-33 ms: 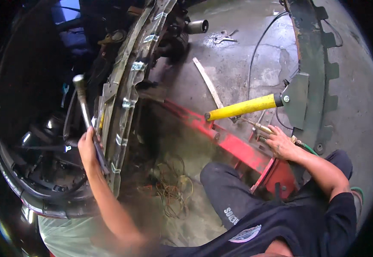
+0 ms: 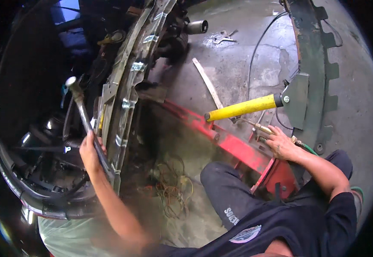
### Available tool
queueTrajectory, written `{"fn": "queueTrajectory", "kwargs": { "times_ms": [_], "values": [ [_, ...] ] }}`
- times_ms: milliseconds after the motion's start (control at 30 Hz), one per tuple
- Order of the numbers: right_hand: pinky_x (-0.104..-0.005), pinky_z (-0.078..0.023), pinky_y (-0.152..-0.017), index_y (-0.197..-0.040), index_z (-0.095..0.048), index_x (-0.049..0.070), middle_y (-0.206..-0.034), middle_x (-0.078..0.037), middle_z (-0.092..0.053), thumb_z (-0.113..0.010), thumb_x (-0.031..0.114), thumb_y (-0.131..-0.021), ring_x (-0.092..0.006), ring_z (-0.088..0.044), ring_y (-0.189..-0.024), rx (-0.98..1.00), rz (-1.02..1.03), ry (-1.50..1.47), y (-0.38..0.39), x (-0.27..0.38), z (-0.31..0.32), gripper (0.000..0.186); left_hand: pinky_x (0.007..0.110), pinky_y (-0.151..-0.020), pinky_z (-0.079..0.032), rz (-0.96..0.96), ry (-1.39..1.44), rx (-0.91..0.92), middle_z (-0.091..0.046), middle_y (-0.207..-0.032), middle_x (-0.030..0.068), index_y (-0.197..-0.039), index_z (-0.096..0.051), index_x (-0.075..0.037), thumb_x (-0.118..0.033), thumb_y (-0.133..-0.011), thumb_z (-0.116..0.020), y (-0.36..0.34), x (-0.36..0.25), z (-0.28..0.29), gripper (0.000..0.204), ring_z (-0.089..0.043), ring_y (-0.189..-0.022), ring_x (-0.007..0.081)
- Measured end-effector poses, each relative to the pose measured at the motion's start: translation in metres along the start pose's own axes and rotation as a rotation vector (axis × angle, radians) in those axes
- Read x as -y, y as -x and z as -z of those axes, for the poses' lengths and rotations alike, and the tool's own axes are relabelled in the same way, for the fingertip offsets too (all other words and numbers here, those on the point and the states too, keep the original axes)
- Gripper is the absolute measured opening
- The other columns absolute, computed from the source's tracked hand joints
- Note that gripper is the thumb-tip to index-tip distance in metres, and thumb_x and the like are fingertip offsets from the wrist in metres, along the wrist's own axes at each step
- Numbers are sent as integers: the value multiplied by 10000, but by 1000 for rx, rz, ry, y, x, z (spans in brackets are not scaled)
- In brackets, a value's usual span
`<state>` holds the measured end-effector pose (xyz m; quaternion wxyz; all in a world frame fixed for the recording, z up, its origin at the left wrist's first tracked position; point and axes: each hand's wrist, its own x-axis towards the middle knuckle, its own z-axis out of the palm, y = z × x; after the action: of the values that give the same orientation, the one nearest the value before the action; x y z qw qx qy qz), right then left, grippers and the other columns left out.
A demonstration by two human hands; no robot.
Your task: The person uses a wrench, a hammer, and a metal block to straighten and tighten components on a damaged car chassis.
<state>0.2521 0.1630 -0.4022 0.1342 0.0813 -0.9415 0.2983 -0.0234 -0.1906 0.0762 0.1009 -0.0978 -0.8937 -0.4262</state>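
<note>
My left hand (image 2: 91, 152) is closed around the handle of a long-handled hammer (image 2: 82, 110). The hammer is tilted, its metal head at the upper left, over the dark inside of a car body. Beside it runs the bare, crumpled metal edge (image 2: 128, 94) of that body. My right hand (image 2: 281, 143) wraps over a slender brass-coloured torch (image 2: 261, 127) with a green hose (image 2: 310, 149) behind it; part of the torch is hidden under the fingers. The torch's thin end reaches below a yellow hydraulic cylinder (image 2: 246, 107), next to a red steel arm (image 2: 242, 150).
A heavy dark-green frame rail (image 2: 311, 47) with a bracket (image 2: 296, 100) stands on the right. A pale flat strip (image 2: 207, 81) and a metal clamp-like tool (image 2: 226, 39) lie on the floor. Tangled cords (image 2: 171, 192) lie left of my knee.
The hammer's head has swung slightly left and down, and my left hand has shifted a little with it. My right hand and the torch have stayed in place.
</note>
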Motion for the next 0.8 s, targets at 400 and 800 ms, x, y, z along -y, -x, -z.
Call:
{"fn": "queueTrajectory", "kwargs": {
  "times_ms": [400, 800],
  "values": [
    [-549, -371, -1097, -923, -665, 12, -1002, -154, -647, -658, 118, -743, -435, -437, -1337, -11, 9, 66, -12, 17, -1, 209, 269, -363, -388, 249, 928, 544, -574, -817, 51, -1146, -553, -21, -3, -876, -655, 172, 55, -245, 290, -482, -432, 129],
    [-554, -363, -1116, -988, -692, 31, -1042, -143, -630, -657, 88, -699, -428, -406, -1371, 8, -18, 133, -15, 33, 4, 297, 267, -411, -422, 219, 1246, 448, -511, -734, 24, -1055, -472, -85, -21, -929, -627, 107, 161, -360, 209, -481, -486, 110]
  ]
}}
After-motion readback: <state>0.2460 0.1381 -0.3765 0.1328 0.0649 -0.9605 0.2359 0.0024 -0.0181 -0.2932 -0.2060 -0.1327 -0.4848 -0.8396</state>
